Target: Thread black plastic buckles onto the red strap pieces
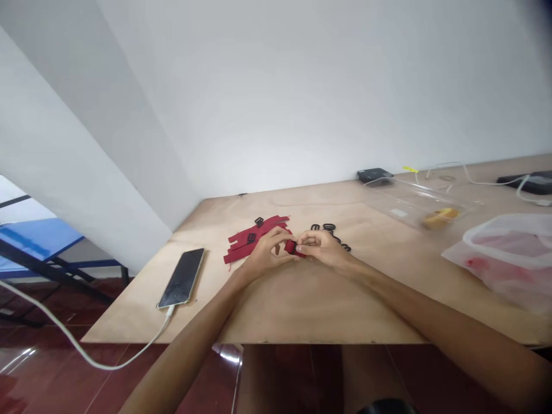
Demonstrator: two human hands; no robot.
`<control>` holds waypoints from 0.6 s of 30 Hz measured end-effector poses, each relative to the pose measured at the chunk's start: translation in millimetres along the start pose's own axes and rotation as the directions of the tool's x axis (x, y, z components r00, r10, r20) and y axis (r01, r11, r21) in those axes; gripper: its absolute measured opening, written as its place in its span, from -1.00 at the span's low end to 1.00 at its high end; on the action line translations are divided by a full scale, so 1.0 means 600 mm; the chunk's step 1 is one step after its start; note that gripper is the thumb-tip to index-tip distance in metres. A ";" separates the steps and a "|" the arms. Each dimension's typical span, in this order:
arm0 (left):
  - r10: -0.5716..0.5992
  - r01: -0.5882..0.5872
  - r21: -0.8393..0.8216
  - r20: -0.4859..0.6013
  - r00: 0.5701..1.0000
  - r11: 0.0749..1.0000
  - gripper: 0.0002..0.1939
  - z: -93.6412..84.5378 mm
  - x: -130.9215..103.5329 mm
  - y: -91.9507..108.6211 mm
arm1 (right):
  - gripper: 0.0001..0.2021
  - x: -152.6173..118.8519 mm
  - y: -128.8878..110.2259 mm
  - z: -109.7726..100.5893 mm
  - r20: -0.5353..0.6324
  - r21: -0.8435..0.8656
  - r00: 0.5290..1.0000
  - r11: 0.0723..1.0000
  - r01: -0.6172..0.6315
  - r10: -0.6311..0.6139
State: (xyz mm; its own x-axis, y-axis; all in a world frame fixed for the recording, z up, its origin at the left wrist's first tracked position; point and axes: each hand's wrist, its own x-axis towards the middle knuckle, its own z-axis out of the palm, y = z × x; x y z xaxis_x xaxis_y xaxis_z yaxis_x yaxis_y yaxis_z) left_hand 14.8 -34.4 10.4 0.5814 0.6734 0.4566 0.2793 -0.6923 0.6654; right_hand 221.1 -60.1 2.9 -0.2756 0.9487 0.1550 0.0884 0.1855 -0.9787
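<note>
Between my two hands, close above the table, is a short red strap [290, 248] with a small black buckle on it. My left hand [268, 254] grips its left side with thumb and fingers, while my right hand [324, 249] pinches its right side. Just left of my left hand lies a pile of red straps [236, 256], side by side, some carrying black buckles [251, 237]. Several loose black slide buckles [329, 226] lie behind my right hand, which partly hides them. My fingers cover much of the held strap and buckle.
On the wooden table [302, 310] at left lies a phone [183, 278] with a white charging cable [107, 366]. To the right are a clear plastic bag [401, 198], a yellow object [440, 218], a translucent container [513, 247] and black devices [374, 175] with cables. A wall stands behind.
</note>
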 end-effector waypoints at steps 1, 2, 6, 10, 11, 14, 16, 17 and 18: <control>0.010 -0.010 0.004 -0.015 1.000 1.000 -0.59 -0.004 0.000 0.001 | -0.69 0.001 -0.002 -0.005 -0.001 0.023 1.000 0.999 -0.023 0.023; 0.012 -0.012 0.006 -0.032 0.999 1.000 -0.62 -0.009 0.000 0.001 | -0.67 0.002 -0.006 -0.010 -0.005 0.031 0.999 0.999 -0.042 0.042; -0.004 0.006 0.031 -0.073 0.997 1.000 -0.69 -0.026 -0.001 0.001 | -0.62 0.004 -0.022 -0.038 -0.004 0.005 0.997 0.997 -0.082 0.082; -0.066 0.066 0.100 -0.010 0.998 0.993 -0.71 -0.030 -0.002 -0.005 | -0.61 0.008 -0.024 -0.056 0.023 0.002 0.997 0.998 -0.069 0.069; -0.076 0.074 0.123 0.011 0.997 0.990 -0.71 -0.030 -0.002 -0.008 | -0.61 0.010 -0.021 -0.060 0.022 0.003 0.998 0.998 -0.061 0.061; -0.074 0.056 0.174 0.100 0.992 0.983 -0.65 -0.031 -0.005 -0.016 | -0.60 0.017 -0.007 -0.079 -0.042 -0.001 0.998 0.999 -0.044 0.044; -0.074 0.040 0.167 0.201 0.977 0.985 -0.60 -0.035 -0.008 -0.019 | -0.59 0.023 0.003 -0.099 -0.129 -0.012 0.991 1.000 -0.025 0.023; -0.077 0.039 0.150 0.257 0.963 0.988 -0.58 -0.037 -0.009 -0.019 | -0.59 0.026 0.007 -0.110 -0.176 -0.025 0.984 1.000 -0.010 0.005; -0.080 0.041 0.133 0.305 0.949 0.990 -0.58 -0.039 -0.010 -0.018 | -0.59 0.028 0.011 -0.121 -0.214 -0.048 0.977 0.999 0.009 -0.019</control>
State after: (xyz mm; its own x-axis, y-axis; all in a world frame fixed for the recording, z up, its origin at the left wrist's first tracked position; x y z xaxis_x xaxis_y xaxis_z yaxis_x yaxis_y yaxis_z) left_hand -9.6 -25.0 14.2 0.7621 0.6157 0.2002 0.4021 -0.6925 0.5990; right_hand 286.6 -24.1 8.8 -0.0659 0.9779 0.1985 0.1320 0.2057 -0.9697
